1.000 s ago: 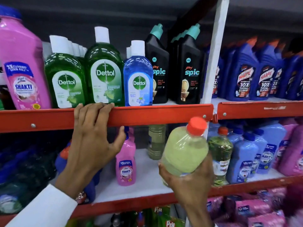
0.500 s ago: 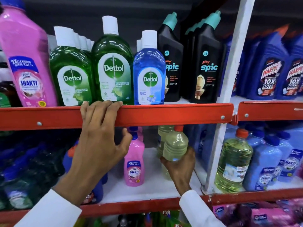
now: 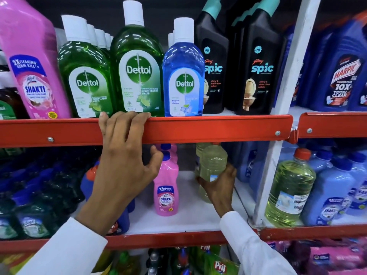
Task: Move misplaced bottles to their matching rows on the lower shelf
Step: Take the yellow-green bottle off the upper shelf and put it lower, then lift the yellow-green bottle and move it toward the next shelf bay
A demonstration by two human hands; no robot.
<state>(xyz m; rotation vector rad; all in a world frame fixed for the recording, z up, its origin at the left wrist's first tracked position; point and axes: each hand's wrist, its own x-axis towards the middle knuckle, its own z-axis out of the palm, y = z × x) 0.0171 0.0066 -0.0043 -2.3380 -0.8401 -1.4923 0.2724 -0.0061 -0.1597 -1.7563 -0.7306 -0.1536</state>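
Note:
My right hand (image 3: 217, 184) grips a pale yellow-green bottle (image 3: 212, 163) with a red cap, upright on the white lower shelf (image 3: 186, 217), in front of another pale bottle behind it. My left hand (image 3: 123, 155) rests with its fingers hooked over the red rail of the upper shelf (image 3: 208, 129) and holds no bottle. A row of pink Shakti bottles (image 3: 166, 187) stands between my hands. A second yellow-green bottle (image 3: 289, 187) with a red cap stands in the right bay beside light blue Shakti bottles (image 3: 333, 191).
A white upright post (image 3: 278, 124) divides the two bays. The upper shelf carries a big pink Shakti bottle (image 3: 31, 62), green and blue Dettol bottles (image 3: 137, 68), black Spic bottles (image 3: 260, 62) and blue Harpic bottles (image 3: 343, 74). Dark blue and green bottles (image 3: 39, 195) fill the lower left.
My right hand has carried the yellow-green bottle from in front of the post leftward and deep into the lower shelf, setting it behind the pink row's right side. My left hand stayed on the rail.

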